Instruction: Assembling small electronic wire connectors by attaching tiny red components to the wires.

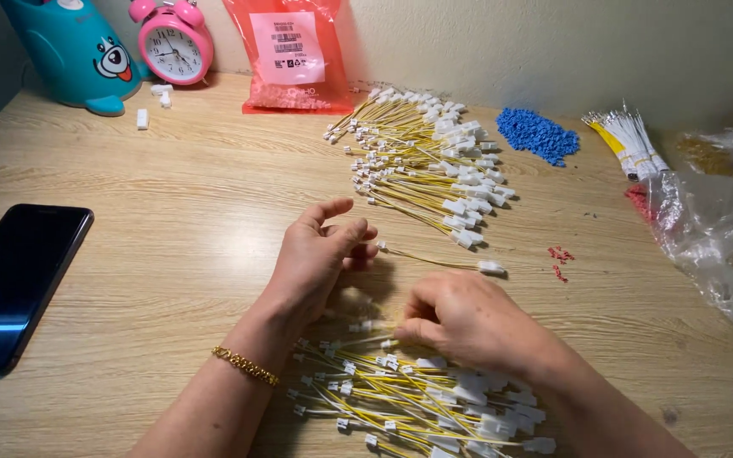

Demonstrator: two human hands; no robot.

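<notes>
I see a dark phone (17, 284) at near left on the wooden surface (171, 178). Far left stand a teal toy (74, 49) and pink alarm clock (173, 39); blue beads (539, 134) lie far right, beside crumpled clear bags (710, 225).

Loose yellow-white wire leads (409, 399), table-front heap

Head camera looks down, close, over table (129, 170)

Both hands (383, 288) over yellow wire leads (409, 399)
</notes>
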